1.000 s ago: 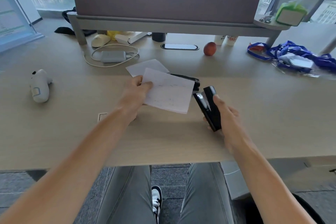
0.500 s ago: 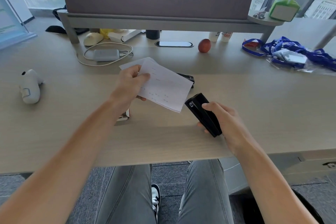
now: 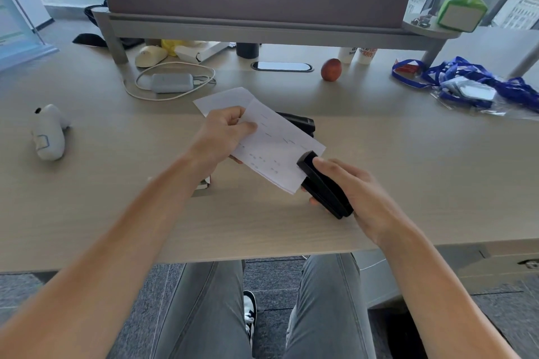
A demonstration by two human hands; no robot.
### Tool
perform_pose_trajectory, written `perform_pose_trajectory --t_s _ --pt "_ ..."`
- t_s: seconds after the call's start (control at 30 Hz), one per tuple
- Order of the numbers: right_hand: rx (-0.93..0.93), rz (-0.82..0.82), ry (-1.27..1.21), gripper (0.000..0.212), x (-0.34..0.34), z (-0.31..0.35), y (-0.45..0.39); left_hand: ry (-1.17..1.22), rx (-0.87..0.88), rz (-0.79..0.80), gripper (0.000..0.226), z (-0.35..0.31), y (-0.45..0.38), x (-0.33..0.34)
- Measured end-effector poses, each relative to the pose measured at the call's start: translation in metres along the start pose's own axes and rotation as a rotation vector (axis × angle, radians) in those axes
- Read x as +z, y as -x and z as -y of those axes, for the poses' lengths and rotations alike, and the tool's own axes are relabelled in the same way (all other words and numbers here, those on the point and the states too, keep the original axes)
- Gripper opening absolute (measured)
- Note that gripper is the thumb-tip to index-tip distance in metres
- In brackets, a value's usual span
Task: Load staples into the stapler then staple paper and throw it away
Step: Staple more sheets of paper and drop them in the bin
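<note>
Since the earlier frame the black plastic stapler (image 3: 323, 183) has closed in on the sheet; its far end now overlaps the right near corner of the white printed paper sheet (image 3: 277, 148), where before there was a gap between them. The right hand (image 3: 358, 195) grips the stapler, fingers curled round its body and a fingertip lying on its top near the front. The left hand (image 3: 224, 137) pinches the paper's left edge between thumb and curled fingers, holding it tilted above the light wood-grain desk (image 3: 116, 213).

Count: one stapler in hand; one sheet in hand; a second white sheet (image 3: 224, 97) lying flat just beyond it; one further black object (image 3: 300, 122), partly hidden behind the held sheet, identity not determinable; one small box (image 3: 204, 183) under the left forearm, mostly hidden.

Outward: one white handheld controller (image 3: 48, 137) at far left; one grey power adapter with coiled white cable (image 3: 172, 83); one red apple (image 3: 331, 69); one tangle of blue lanyards (image 3: 466, 81) at right; one green tissue box (image 3: 462, 11) on the raised shelf.

Edges: both hands work over the middle of the desk, set back from its near edge. Bare desk surface lies to the left and right of the hands.
</note>
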State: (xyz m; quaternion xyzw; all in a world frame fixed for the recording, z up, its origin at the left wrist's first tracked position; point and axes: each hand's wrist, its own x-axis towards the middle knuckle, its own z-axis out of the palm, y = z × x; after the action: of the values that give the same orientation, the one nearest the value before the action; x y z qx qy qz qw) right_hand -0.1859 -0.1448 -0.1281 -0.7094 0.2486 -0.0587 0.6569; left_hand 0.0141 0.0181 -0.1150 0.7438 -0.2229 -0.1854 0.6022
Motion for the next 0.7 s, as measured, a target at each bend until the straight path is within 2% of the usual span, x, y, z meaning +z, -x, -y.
perform_pose_trajectory --t_s 0.2,0.47,0.6,0.7 --pt "0.042 0.032 0.027 0.063 0.002 0.004 -0.002 -0.008 -0.011 0.012 0.015 0.0 -0.001 -0.002" --pt "0.048 0.034 -0.029 0.066 0.005 -0.001 -0.005 0.041 -0.038 0.012 0.014 -0.002 -0.002 -0.001" --pt "0.04 -0.013 -0.089 0.058 0.005 -0.003 -0.007 0.334 -0.184 -0.115 0.016 0.0 0.002 0.007" --pt "0.038 -0.068 -0.124 0.056 0.008 -0.002 -0.008 0.465 -0.235 -0.102 0.008 0.004 0.02 0.024"
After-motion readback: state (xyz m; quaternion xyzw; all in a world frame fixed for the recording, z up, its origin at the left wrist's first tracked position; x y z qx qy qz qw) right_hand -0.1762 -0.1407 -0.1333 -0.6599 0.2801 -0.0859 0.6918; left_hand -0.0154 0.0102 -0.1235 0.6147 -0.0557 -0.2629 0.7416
